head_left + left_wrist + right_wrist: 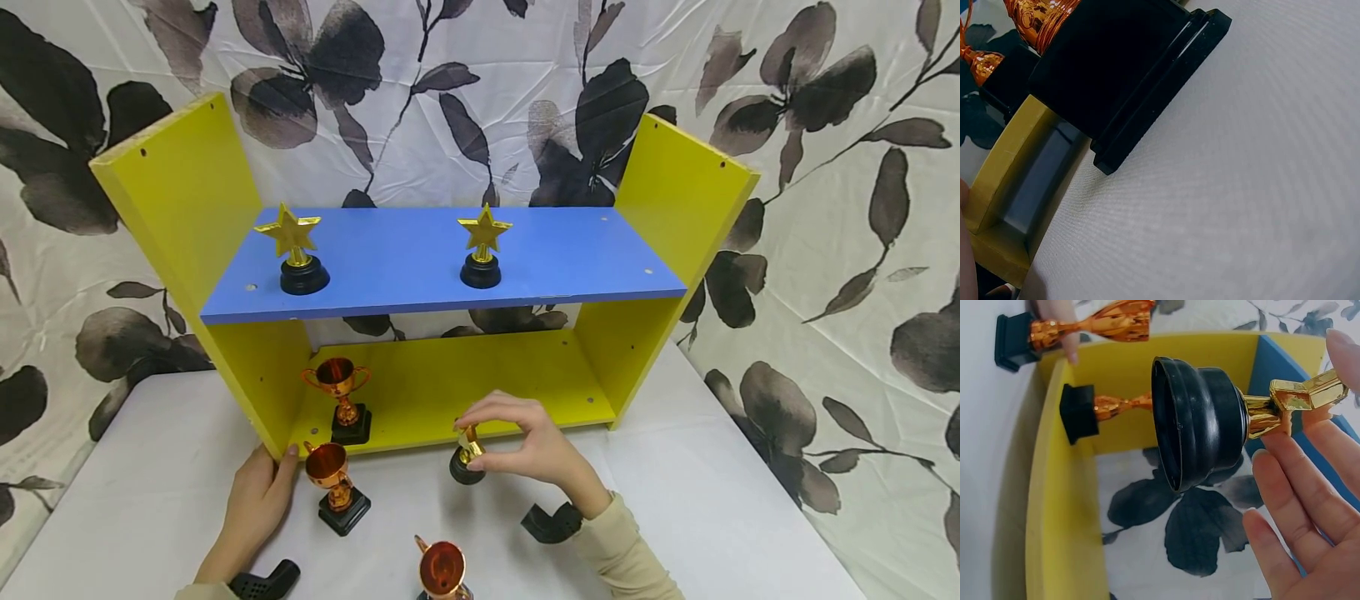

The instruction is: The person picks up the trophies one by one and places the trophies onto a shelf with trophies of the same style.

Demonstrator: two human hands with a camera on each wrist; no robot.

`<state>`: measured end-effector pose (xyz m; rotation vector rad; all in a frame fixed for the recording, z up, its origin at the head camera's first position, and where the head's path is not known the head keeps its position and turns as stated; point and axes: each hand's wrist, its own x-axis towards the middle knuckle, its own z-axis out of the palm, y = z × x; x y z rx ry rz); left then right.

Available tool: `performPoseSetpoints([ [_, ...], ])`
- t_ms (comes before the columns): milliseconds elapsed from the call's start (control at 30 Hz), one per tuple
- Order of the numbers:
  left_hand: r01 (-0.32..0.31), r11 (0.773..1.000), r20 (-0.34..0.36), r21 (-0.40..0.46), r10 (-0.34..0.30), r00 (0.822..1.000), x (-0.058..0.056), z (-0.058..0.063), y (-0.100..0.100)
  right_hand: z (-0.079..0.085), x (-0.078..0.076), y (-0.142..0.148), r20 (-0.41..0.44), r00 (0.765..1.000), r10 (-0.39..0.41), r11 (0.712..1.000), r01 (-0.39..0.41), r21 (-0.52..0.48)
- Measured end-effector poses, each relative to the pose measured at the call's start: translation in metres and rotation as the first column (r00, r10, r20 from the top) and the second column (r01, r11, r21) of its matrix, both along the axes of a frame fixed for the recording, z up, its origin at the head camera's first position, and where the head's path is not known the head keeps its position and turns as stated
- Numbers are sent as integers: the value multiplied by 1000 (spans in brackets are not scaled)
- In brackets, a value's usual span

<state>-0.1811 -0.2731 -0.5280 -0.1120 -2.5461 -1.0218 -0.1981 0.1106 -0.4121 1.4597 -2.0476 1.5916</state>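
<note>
My right hand (517,437) pinches a small gold star trophy (468,454) by its star, between thumb and fingers. Its round black base (1204,422) hangs in front of the shelf in the right wrist view. My left hand (255,496) holds the lower left corner of the yellow and blue shelf (450,383), thumb at the front edge and fingers along the outer side. Beside it on the table stands a bronze-coloured cup trophy (337,483); its black square base (1129,75) looms large in the left wrist view. A similar cup (347,400) stands on the bottom board.
Two star trophies, one left (300,267) and one near the middle (482,258), stand on the blue board (390,258). Another cup trophy (442,571) is at the near edge of view. A floral cloth (465,108) hangs behind; white cloth (660,517) covers the table.
</note>
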Motion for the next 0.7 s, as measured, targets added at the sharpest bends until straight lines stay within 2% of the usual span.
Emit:
performPoseSetpoints([
  [700, -2, 1000, 28, 5, 2, 1000, 0, 2, 0, 13, 6, 6, -17, 999, -35, 997, 34, -62],
])
